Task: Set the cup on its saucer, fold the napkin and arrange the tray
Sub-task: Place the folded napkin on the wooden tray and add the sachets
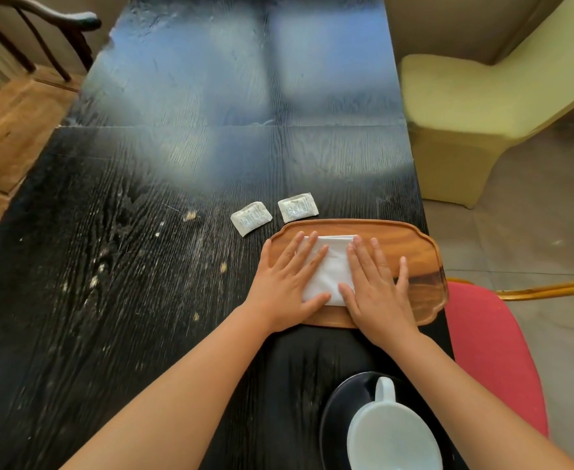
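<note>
On the wooden tray (pixel 411 252), the white napkin (pixel 331 269) is pressed flat by both palms; left hand (pixel 287 283) and right hand (pixel 379 290) are spread wide, fingers extended, nothing gripped. Cup (pixel 392 435) is already seated on the dark saucer (pixel 333 422), near the surface's (pixel 143 266) front edge, apart from the tray. Two sachets (pixel 251 218) lie just beyond the tray. Risk: fold likely undone once pressure is lifted; cup could be knocked by a forearm drawn back.
</note>
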### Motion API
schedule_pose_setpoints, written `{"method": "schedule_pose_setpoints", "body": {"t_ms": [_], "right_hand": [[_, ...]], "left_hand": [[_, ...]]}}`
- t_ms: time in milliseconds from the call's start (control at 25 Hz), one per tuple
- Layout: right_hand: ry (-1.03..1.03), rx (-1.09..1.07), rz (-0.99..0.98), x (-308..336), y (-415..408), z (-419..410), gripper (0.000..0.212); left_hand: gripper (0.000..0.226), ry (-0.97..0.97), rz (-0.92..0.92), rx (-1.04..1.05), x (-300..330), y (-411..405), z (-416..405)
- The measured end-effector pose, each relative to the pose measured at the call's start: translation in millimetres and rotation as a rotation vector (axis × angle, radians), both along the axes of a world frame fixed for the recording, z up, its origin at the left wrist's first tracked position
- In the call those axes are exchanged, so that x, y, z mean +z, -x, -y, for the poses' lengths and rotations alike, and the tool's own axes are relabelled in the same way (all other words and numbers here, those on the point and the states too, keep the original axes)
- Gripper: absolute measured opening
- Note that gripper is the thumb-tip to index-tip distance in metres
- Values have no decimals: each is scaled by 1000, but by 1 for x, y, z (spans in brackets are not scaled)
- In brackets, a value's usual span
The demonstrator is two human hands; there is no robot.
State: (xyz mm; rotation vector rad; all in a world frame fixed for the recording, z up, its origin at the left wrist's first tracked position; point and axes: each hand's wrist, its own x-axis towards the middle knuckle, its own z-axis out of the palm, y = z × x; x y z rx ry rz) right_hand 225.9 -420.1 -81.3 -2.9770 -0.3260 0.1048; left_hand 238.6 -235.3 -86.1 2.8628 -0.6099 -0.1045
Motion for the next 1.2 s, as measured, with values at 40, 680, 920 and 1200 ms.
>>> {"method": "schedule_pose_setpoints", "body": {"t_ms": [40, 680, 920, 1200], "right_hand": [[6, 10, -2, 0, -1, 1, 66], [-112, -392, -185, 33, -143, -77, 46], [-159, -458, -149, 21, -146, -107, 18], [-985, -251, -338, 74, -114, -128, 8]], "left_hand": [[76, 16, 1, 5, -1, 0, 0], [46, 132, -133, 610, 19, -83, -84], [19, 372, -113, 733, 16, -77, -87], [12, 1265, -417, 1014, 34, -31, -116]]}}
